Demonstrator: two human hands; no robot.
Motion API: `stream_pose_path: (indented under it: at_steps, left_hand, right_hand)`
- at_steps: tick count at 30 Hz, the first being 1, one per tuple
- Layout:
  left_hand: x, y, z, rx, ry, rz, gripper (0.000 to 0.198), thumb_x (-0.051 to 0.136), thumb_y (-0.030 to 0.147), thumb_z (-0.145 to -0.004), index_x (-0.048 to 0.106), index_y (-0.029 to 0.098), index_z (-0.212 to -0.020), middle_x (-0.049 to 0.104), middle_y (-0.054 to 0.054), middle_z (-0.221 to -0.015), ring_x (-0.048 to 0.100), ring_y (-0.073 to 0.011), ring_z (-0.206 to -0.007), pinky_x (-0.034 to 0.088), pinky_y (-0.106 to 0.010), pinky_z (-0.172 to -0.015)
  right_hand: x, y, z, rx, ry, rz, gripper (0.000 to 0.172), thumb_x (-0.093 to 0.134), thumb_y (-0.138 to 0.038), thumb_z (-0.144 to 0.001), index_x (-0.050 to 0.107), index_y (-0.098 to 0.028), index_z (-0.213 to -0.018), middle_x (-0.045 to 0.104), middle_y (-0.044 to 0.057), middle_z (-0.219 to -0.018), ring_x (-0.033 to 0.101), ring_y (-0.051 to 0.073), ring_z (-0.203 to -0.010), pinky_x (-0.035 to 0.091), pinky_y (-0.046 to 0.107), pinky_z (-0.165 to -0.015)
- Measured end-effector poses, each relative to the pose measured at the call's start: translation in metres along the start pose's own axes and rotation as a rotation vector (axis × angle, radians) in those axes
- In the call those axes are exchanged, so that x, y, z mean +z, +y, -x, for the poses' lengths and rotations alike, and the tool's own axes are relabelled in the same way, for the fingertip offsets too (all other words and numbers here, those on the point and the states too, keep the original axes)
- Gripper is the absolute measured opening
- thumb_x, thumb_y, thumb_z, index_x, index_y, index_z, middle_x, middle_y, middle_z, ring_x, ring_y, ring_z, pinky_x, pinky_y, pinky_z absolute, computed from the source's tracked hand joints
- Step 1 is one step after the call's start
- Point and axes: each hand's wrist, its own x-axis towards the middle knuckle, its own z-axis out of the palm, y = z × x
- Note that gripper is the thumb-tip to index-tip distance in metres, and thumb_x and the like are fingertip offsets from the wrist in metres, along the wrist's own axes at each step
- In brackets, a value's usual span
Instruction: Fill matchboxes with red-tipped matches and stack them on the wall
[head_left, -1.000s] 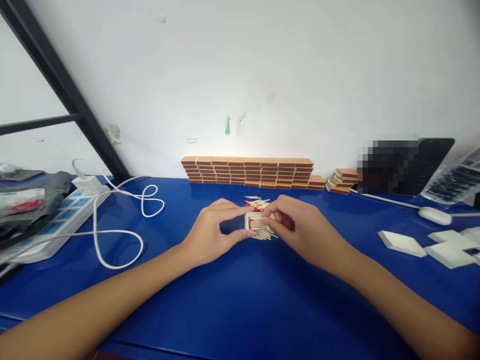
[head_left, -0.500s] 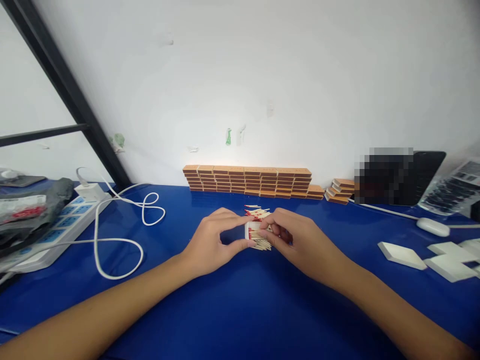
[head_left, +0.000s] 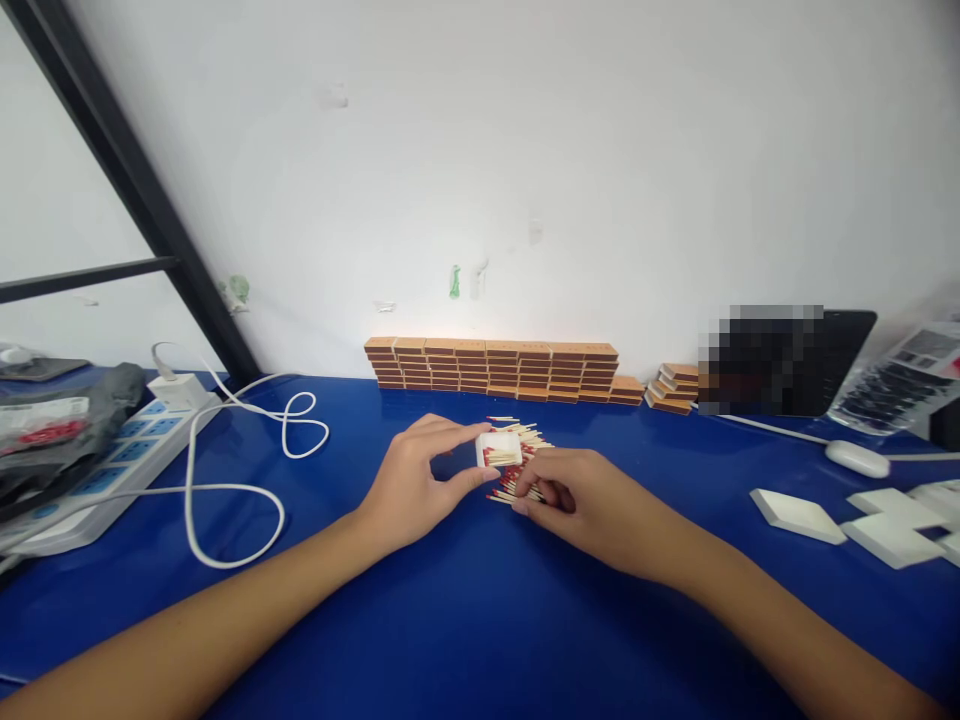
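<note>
A small white matchbox tray (head_left: 512, 441) is held by its two ends between the thumb and fingers of my left hand (head_left: 414, 475). Several red-headed matches (head_left: 501, 457) lie in the tray along its near side, and white bottom shows behind them. Right beside it, a loose pile of matches (head_left: 534, 437) is spread on the blue table. My right hand (head_left: 581, 495) is over the near right part of this pile, its thumb and fingers curled together around matches at the edge. The palm hides part of the pile.
Closed matchboxes (head_left: 491, 368) stand in a long stack against the wall, with a smaller stack (head_left: 673, 387) to their right. White trays (head_left: 799, 515) lie at the right. A power strip (head_left: 112, 470) and looped white cable (head_left: 191, 500) occupy the left.
My right hand has moved from over the tray down to the loose matches. The tray, in my left hand, has shifted slightly left, and the matches in it are now uncovered.
</note>
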Motion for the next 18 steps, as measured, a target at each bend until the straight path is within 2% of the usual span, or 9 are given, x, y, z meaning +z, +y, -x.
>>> stream_pose_path:
  at_steps: [5,12,18]
  left_hand:
    - [0.001,-0.001,-0.001,0.003,0.004,-0.016,0.046,0.089,0.032,-0.086,0.077,0.027,-0.130,0.080,-0.006,-0.109,0.072,-0.0226,-0.098,0.062,-0.039,-0.087]
    - [0.001,-0.003,-0.001,-0.001,-0.001,-0.027,0.045,0.088,0.031,-0.086,0.077,0.026,-0.129,0.080,-0.006,-0.105,0.070,-0.0210,-0.092,0.062,-0.035,-0.079]
    - [0.000,-0.004,-0.002,-0.028,-0.009,-0.042,0.045,0.089,0.029,-0.086,0.077,0.025,-0.129,0.079,-0.005,-0.104,0.069,-0.0195,-0.091,0.062,-0.033,-0.078]
  right_hand:
    - [0.011,0.002,-0.002,0.016,-0.034,-0.016,0.015,0.066,-0.026,-0.099,0.067,-0.022,-0.084,0.055,-0.003,-0.071,0.048,0.014,-0.065,0.036,0.029,-0.061]
    - [0.001,-0.001,-0.002,0.029,-0.112,-0.029,0.018,0.062,-0.024,-0.103,0.061,-0.020,-0.086,0.059,-0.002,-0.077,0.048,0.014,-0.068,0.037,0.028,-0.064]
    - [-0.002,-0.001,-0.001,-0.019,-0.077,-0.047,0.022,0.062,-0.030,-0.106,0.058,-0.021,-0.086,0.060,-0.001,-0.082,0.050,0.014,-0.072,0.038,0.028,-0.067]
